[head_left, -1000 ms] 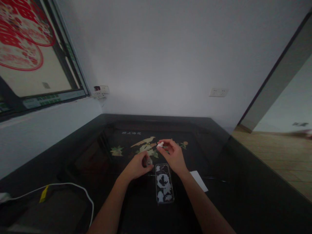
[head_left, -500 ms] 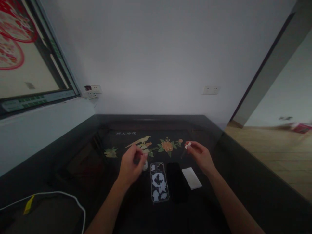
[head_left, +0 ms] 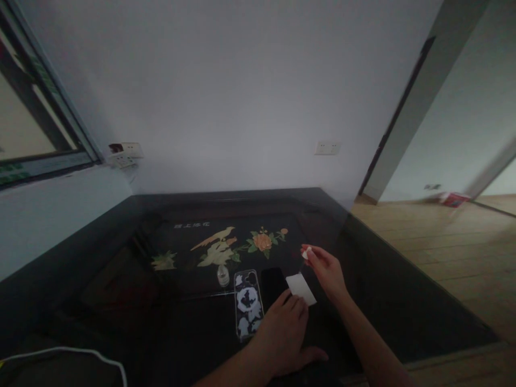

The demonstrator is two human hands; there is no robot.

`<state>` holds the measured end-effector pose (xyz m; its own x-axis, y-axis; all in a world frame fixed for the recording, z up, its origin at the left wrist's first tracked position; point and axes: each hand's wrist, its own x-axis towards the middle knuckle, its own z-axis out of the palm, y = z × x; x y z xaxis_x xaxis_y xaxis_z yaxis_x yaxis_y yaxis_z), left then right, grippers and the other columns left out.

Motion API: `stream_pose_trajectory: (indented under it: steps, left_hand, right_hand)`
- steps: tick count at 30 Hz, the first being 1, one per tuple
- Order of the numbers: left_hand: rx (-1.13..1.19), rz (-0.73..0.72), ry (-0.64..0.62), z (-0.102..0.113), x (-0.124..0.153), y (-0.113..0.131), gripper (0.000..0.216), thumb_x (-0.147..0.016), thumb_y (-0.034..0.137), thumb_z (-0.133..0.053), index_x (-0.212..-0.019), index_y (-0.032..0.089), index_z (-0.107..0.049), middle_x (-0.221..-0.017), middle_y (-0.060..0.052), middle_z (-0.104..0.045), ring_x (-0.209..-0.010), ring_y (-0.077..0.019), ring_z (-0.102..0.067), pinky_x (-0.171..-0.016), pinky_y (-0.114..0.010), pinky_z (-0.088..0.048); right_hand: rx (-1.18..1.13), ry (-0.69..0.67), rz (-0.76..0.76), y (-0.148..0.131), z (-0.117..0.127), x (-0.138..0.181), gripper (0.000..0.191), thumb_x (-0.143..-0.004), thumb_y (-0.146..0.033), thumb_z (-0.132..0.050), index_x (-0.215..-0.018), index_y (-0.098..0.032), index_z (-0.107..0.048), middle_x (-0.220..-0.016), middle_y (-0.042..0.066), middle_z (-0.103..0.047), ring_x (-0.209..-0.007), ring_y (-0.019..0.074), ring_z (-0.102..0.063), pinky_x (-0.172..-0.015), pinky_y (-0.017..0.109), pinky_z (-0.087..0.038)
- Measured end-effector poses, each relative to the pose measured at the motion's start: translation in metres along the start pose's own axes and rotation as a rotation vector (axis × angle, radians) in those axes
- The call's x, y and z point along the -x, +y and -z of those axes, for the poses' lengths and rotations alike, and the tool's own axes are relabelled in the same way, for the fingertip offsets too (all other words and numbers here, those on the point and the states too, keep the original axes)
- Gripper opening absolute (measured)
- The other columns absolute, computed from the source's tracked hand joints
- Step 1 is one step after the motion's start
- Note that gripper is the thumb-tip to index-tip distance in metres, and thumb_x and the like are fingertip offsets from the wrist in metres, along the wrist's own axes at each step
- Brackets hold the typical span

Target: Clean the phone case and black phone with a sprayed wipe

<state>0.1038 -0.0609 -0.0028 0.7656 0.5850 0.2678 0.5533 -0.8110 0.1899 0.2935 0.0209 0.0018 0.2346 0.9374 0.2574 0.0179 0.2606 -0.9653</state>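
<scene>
My right hand (head_left: pixel 325 269) is closed in a pinch on a white bottle cap (head_left: pixel 307 252) with a thin stem pointing down. It hovers just beyond a white rectangular pad (head_left: pixel 302 288). Palm down, my left hand (head_left: pixel 284 328) reaches across the black phone (head_left: pixel 273 282), fingers stretched out and thumb apart. Its fingertips are at the near left edge of the pad, and it covers the lower part of the phone. Left of the phone lies a clear phone case (head_left: pixel 246 301) with white shapes on it. A small clear bottle (head_left: pixel 223 276) stands upright behind the case's left side.
The dark glossy table (head_left: pixel 169 322) bears a printed bird and flower picture (head_left: pixel 262 242). A white cable (head_left: pixel 72 349) curves over the near left corner. Behind the table rises a wall with sockets (head_left: pixel 327 148). Wooden floor (head_left: pixel 435 242) lies to the right.
My left hand has moved right, from beside the bottle to the white pad, uncovering the bottle. My right hand still holds the cap, slightly lower. The view has turned rightward.
</scene>
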Motion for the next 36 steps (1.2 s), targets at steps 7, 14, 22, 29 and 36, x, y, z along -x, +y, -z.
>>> stream_pose_trajectory:
  steps: [7, 14, 22, 29, 36]
  left_hand:
    - [0.031, 0.059, 0.038, 0.002, 0.002, 0.000, 0.077, -0.092, 0.077, -0.042, -0.127, 0.012, -0.065, -0.125, -0.014, -0.069, -0.121, -0.0284, -0.061, -0.126, -0.045, -0.025]
    - [0.076, 0.062, 0.038, 0.003, 0.002, -0.003, 0.069, -0.092, 0.072, -0.050, -0.128, 0.015, -0.064, -0.123, -0.012, -0.070, -0.120, -0.0269, -0.061, -0.127, -0.044, -0.024]
    - [0.065, 0.059, 0.036, 0.004, 0.001, -0.002, 0.064, -0.093, 0.068, -0.052, -0.126, 0.015, -0.064, -0.120, -0.013, -0.070, -0.118, -0.0281, -0.062, -0.125, -0.047, -0.028]
    - [0.101, 0.079, 0.098, 0.014, 0.000, 0.000, 0.055, -0.092, 0.060, -0.062, -0.126, 0.016, -0.062, -0.124, -0.011, -0.066, -0.119, -0.0279, -0.058, -0.116, -0.045, -0.038]
    - [0.182, 0.187, 0.349, 0.091, 0.007, -0.046, 0.022, -0.101, 0.039, -0.053, -0.101, 0.021, -0.065, -0.099, -0.006, -0.067, -0.096, -0.0225, -0.060, -0.089, -0.040, -0.047]
  right_hand:
    - [0.031, -0.102, 0.029, -0.001, -0.003, 0.005, 0.037, -0.081, -0.053, -0.079, -0.098, -0.020, -0.079, -0.105, 0.011, -0.080, -0.098, 0.0263, -0.074, -0.086, 0.036, -0.059]
    - [0.093, -0.178, 0.031, 0.000, -0.003, 0.006, 0.037, -0.085, -0.056, -0.075, -0.090, -0.019, -0.075, -0.099, 0.012, -0.079, -0.098, 0.0263, -0.072, -0.089, 0.037, -0.057]
    - [0.097, -0.171, 0.014, 0.000, -0.004, 0.006, 0.038, -0.083, -0.056, -0.075, -0.091, -0.019, -0.075, -0.099, 0.011, -0.079, -0.097, 0.0260, -0.073, -0.088, 0.037, -0.057]
    - [0.084, -0.053, -0.005, -0.003, -0.006, 0.004, 0.043, -0.080, -0.058, -0.077, -0.098, -0.019, -0.075, -0.103, 0.013, -0.079, -0.092, 0.0262, -0.074, -0.073, 0.033, -0.059]
    - [0.084, -0.019, -0.024, 0.000, -0.005, 0.003, 0.045, -0.078, -0.058, -0.079, -0.098, -0.018, -0.074, -0.099, 0.012, -0.079, -0.090, 0.0267, -0.074, -0.076, 0.036, -0.061]
